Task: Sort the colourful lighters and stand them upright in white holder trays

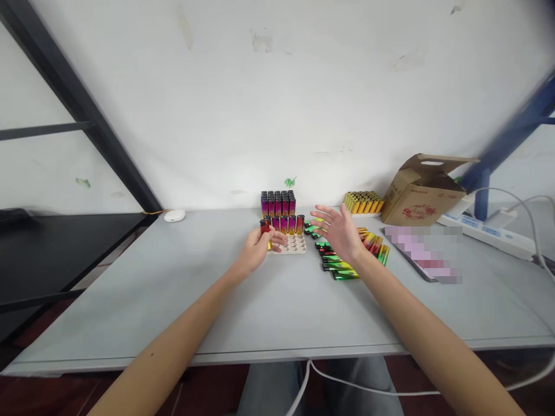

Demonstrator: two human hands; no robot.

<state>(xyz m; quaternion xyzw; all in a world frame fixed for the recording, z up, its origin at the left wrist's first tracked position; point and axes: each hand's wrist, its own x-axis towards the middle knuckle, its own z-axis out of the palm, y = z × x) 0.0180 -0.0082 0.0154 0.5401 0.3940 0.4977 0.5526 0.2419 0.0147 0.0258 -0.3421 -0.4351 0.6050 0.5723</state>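
Note:
My left hand point(256, 248) is closed on a red-and-yellow lighter point(264, 227), held upright by the left front part of a pale tray point(295, 249) with round holes. One row of purple, orange and red lighters point(284, 224) stands in the tray, while its front holes show bare. Behind it stands a block of purple lighters with black tops point(278, 203). My right hand point(341, 232) is raised with fingers spread, holding nothing, above several green, yellow and red lighters point(340, 267) lying on the table.
At the back right, yellow lighters point(364, 202) stand beside an open cardboard box point(416, 199). A phone-like flat object point(416, 251) and a white power strip point(489, 234) lie farther right. A small white case point(174, 215) sits at the back left of the grey table point(143, 289).

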